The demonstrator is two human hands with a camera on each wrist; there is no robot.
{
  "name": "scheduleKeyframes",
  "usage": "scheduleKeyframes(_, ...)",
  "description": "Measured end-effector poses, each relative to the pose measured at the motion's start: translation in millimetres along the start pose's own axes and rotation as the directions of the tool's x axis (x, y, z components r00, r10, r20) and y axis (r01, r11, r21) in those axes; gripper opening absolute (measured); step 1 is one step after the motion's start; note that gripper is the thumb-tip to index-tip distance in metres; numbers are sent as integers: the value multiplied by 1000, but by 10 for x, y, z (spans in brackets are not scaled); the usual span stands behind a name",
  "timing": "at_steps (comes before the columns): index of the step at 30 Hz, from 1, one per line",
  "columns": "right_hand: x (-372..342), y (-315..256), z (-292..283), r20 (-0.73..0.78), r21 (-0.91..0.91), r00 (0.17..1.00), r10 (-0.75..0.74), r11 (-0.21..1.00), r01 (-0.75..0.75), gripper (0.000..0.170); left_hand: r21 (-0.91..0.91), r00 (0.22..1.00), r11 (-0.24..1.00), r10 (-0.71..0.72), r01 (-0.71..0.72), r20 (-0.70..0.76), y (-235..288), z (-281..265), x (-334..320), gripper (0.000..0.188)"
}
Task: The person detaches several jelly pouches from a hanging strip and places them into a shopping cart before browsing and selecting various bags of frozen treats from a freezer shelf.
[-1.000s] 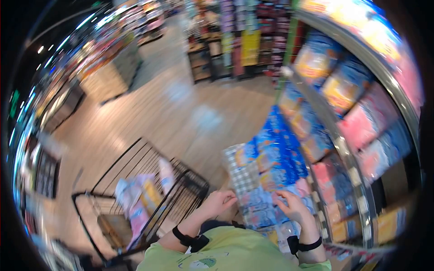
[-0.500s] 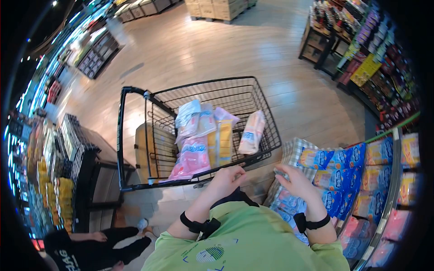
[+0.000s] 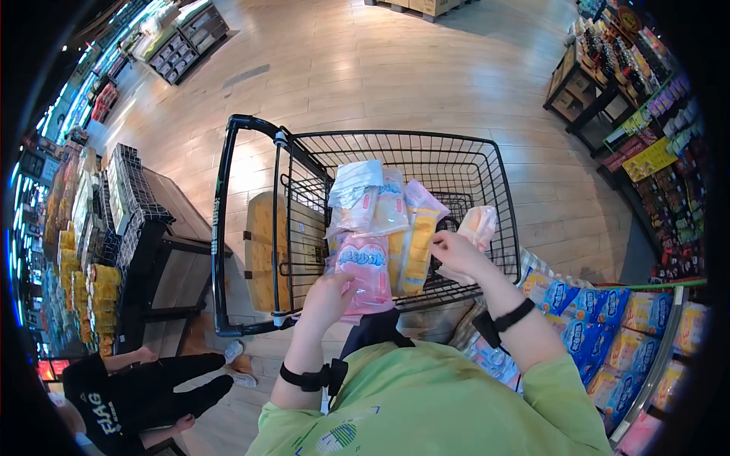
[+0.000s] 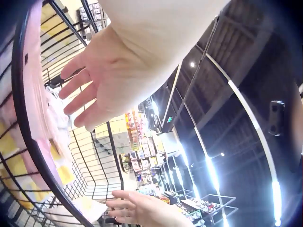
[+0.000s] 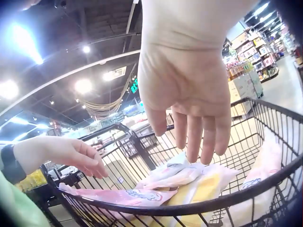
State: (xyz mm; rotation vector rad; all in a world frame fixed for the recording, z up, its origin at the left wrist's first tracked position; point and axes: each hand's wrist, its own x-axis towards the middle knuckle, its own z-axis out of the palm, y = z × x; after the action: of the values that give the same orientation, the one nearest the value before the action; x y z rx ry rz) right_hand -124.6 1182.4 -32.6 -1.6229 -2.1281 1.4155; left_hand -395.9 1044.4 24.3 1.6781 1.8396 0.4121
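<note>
A black wire shopping cart (image 3: 395, 135) stands in front of me with several soft plastic packs inside. My left hand (image 3: 327, 300) hovers at the near rim, overlapping the edge of a pink pack (image 3: 369, 273) in the head view. In the left wrist view its fingers (image 4: 78, 97) are extended and hold nothing. My right hand (image 3: 458, 254) is over the cart, between a yellow pack (image 3: 420, 251) and a pale pink-white pack (image 3: 477, 226). The right wrist view shows its fingers (image 5: 208, 137) hanging loosely above the packs. White-and-blue packs (image 3: 356, 186) lie behind the pink one.
Blue snack-like packs (image 3: 574, 334) fill a shelf display at right, close to the cart's corner. Another person in black (image 3: 144, 403) is at lower left, beside a stocked display (image 3: 163, 205). Wooden floor (image 3: 342, 83) stretches beyond the cart.
My view has turned from the shelf display to the cart, which now sits centrally. Both hands have moved from beside the display to over the cart, the right one further in.
</note>
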Motion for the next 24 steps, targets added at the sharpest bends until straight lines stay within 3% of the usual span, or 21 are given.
scheduleKeyframes(1,218,87,85,-48,-17,999,7,1000,-8,50,-6,1000,1000,-5,5,4,-50,11,13,22)
scheduleKeyframes(2,381,63,121,-42,-19,999,13,1000,-14,50,-7,994,999,-45,46,104,-98,28,12,24)
scheduleKeyframes(3,541,-7,173,67,145,972,226,962,-233,56,-5,976,996,-84,86,203,-140,46,13,27)
scheduleKeyframes(4,677,-45,236,205,276,891,405,850,-449,61,-9,974,996,-87,91,210,-164,58,19,27)
scheduleKeyframes(8,1109,103,628,218,426,835,505,721,-547,62,46,971,998,-58,49,233,-237,47,91,30)
scheduleKeyframes(11,1295,103,788,336,509,792,510,609,-608,58,63,957,995,-96,82,273,-181,-25,186,31)
scheduleKeyframes(12,1388,184,856,336,510,794,507,611,-605,58,78,943,989,-143,125,299,-153,-46,220,31)
scheduleKeyframes(13,1494,337,961,253,571,879,403,671,-472,54,81,943,989,-143,124,299,-166,-35,236,31)
scheduleKeyframes(14,1545,426,1018,161,619,942,294,713,-328,50,-46,981,996,-72,81,179,-192,2,243,34)
scheduleKeyframes(15,1480,350,960,157,622,942,298,711,-329,50,-168,999,986,-11,19,50,-215,48,263,37)
scheduleKeyframes(16,1319,139,799,79,689,951,299,673,-269,42,-169,999,986,-3,12,54,-218,83,298,37)
scheduleKeyframes(18,985,-197,442,-17,748,950,312,634,-195,35,-494,977,847,-211,195,24,-197,157,412,47)
scheduleKeyframes(19,800,-319,291,-12,888,960,278,444,-118,33,-499,980,847,-197,183,26,-179,211,481,47)
scheduleKeyframes(20,620,-408,165,-18,974,970,242,224,-38,31,-664,974,726,-227,180,16,-152,267,551,55)
scheduleKeyframes(21,446,-444,49,-34,973,967,252,228,-25,31,-801,966,575,-258,168,17,-103,301,614,63)
scheduleKeyframes(22,253,-430,-60,-57,978,971,230,207,9,31,-802,971,574,-239,164,28,48,222,663,63)
scheduleKeyframes(24,-184,-431,-286,-106,981,969,224,186,64,32,-786,845,327,-309,524,435,381,34,738,75)
